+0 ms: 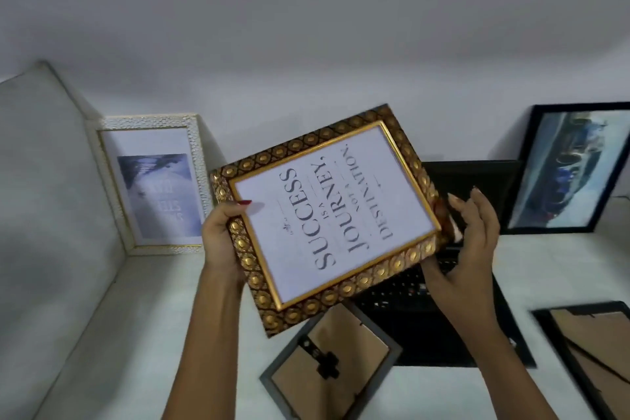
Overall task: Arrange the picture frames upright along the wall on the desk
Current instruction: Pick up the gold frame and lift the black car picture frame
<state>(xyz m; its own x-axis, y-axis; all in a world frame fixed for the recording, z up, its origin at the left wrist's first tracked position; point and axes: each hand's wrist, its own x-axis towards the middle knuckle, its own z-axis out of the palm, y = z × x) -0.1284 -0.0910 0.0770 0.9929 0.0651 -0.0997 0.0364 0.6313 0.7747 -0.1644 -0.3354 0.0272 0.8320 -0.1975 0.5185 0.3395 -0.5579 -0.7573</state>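
A gold and black ornate frame (327,215) with a printed quote hangs in the air above the desk, tilted and turned sideways. My left hand (223,235) grips its left edge, thumb on the glass. My right hand (467,242) is at the frame's right corner, fingers spread; whether it touches is unclear. A white frame (153,181) stands upright against the wall at the left. A black frame with a photo (572,167) leans on the wall at the right. A grey frame (327,365) and a black frame (593,351) lie face down on the desk.
An open black laptop (426,320) sits on the white desk (170,317) under the held frame, its screen near the wall. A pale side panel (51,181) closes off the desk's left side. The plain wall runs along the back.
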